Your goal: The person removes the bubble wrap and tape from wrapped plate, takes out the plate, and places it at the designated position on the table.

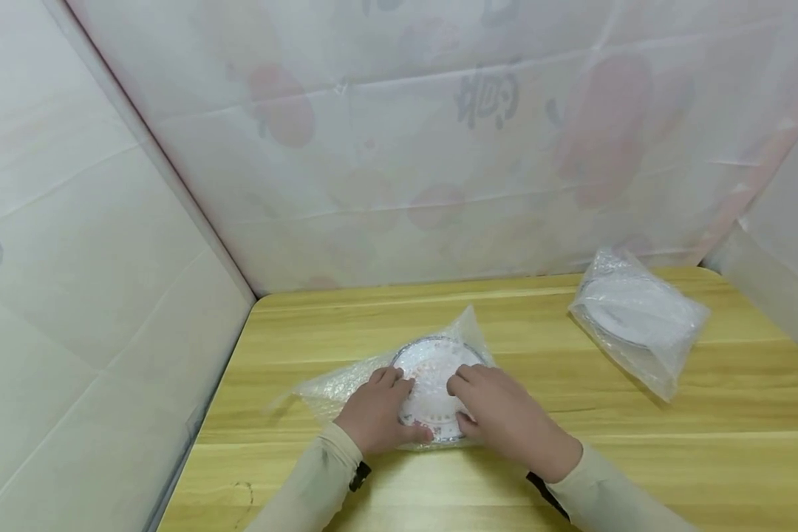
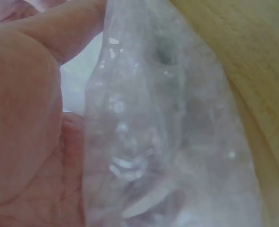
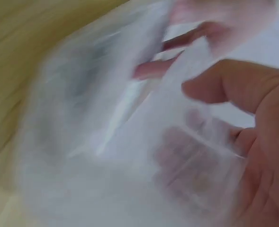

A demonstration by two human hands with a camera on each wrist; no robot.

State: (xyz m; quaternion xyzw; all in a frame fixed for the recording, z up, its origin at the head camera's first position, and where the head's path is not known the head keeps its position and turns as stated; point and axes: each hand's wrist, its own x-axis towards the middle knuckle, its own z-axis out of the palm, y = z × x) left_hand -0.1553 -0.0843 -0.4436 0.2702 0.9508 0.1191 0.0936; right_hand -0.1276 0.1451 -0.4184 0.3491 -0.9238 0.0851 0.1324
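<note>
A round white plate (image 1: 432, 384) with a dark patterned rim and floral marks lies in clear bubble wrap (image 1: 342, 380) on the table, directly before me. From the left, my left hand (image 1: 375, 414) lies over the plate's side with bent fingers, its thumb by the near rim. My right hand (image 1: 502, 410) bends its fingers over the right side, thumb low near the edge. Close up in the right wrist view, the right thumb (image 3: 220, 85) and fingers hold the film, the fingers showing through it. The left wrist view has the wrap (image 2: 144, 118) against the left thumb and palm.
A second wrapped plate (image 1: 621, 307) lies at the back right of the wood-grain table (image 1: 539, 495). Pale printed sheeting (image 1: 399, 170) rises behind the table, and a light panel (image 1: 106, 310) stands along the left.
</note>
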